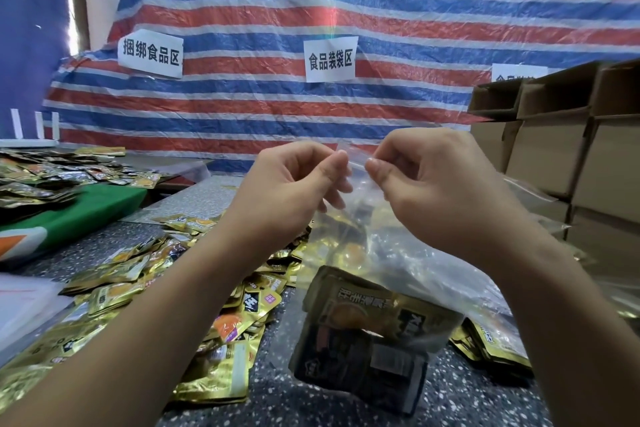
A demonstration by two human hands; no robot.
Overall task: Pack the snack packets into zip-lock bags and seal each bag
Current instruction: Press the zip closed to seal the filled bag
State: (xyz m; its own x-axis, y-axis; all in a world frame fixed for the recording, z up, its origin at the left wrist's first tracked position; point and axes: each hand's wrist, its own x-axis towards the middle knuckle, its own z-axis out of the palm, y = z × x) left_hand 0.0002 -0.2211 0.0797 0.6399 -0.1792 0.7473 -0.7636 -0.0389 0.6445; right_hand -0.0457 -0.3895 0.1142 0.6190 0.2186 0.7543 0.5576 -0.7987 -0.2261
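The person's left hand point(294, 177) and right hand point(436, 184) each close a fingertip grip on the top edge of the clear plastic zip-lock bag point(398, 263), holding it above the speckled grey surface point(277, 402) so its dark-and-gold foil snack packets point(367, 329) hang at the bottom (probably for sealing).

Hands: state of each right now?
Left hand: pinching the top edge of the zip-lock bag, which holds snack packets.
Right hand: pinching the same top edge, beside the left.
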